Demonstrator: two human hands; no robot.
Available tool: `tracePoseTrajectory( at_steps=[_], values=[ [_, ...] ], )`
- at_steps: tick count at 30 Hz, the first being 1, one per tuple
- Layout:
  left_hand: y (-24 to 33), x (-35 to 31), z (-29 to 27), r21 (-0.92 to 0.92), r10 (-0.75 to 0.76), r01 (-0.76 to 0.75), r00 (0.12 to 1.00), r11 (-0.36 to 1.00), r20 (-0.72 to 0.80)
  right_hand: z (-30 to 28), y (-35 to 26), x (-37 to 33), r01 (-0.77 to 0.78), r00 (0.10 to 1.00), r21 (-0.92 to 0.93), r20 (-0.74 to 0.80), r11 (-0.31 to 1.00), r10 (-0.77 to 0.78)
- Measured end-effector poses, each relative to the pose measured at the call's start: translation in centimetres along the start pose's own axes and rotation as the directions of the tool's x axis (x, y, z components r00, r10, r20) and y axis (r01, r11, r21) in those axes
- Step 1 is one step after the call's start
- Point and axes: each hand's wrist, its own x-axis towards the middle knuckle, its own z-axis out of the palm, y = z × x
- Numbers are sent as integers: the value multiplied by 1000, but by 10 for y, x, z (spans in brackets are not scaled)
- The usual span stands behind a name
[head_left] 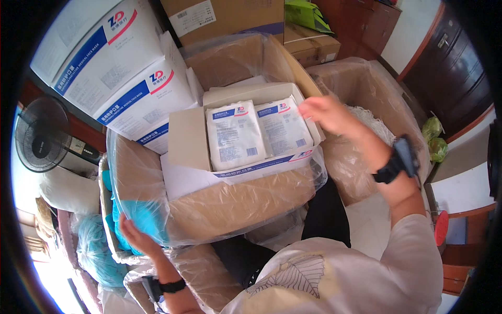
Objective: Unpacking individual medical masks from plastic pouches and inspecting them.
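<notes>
An open white box (189,138) with a blue and red printed stripe rests across the big plastic-lined carton (246,201) in front of me. Two flat white packs, a left one (235,138) and a right one (285,125), lie side by side in it, apparently mask packs. My right hand (325,114) is by the box's right edge, fingers stretched toward the right pack; contact cannot be made out. Over at the left, my left hand (137,236) hangs beside the carton's near-left corner with its fingers extended, holding nothing. Turquoise material (144,217) shows just beyond it.
White boxes (149,86) are stacked at the far left of the carton. To the right stands another lined carton (337,167) with white stringy material (371,120). Brown cartons (230,21) are behind. A black fan (42,136) and turquoise bags (97,251) are on the left.
</notes>
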Motion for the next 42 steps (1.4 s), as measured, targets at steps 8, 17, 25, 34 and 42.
tracePoseTrajectory(
  at_steps=[8, 17, 25, 34, 42],
  values=[
    [123, -86, 130, -44, 345, -445, 624, 894, 701, 99, 5, 51, -57, 991, -260, 101, 964, 85],
    [109, -106, 146, -41, 350, -468, 598, 883, 721, 103, -17, 31, 18, 993, -401, -98, 916, -62],
    [108, -103, 144, -153, 340, -326, 652, 933, 678, 111, -35, 30, -230, 969, 405, 13, 885, 246],
    [174, -63, 119, -451, -63, 589, 651, 671, 756, 75, -67, -72, 262, 965, 343, -83, 902, -249],
    [180, -103, 126, -478, 11, 555, 644, 681, 765, 130, -15, -133, 150, 988, 559, -59, 816, -142]
  ],
)
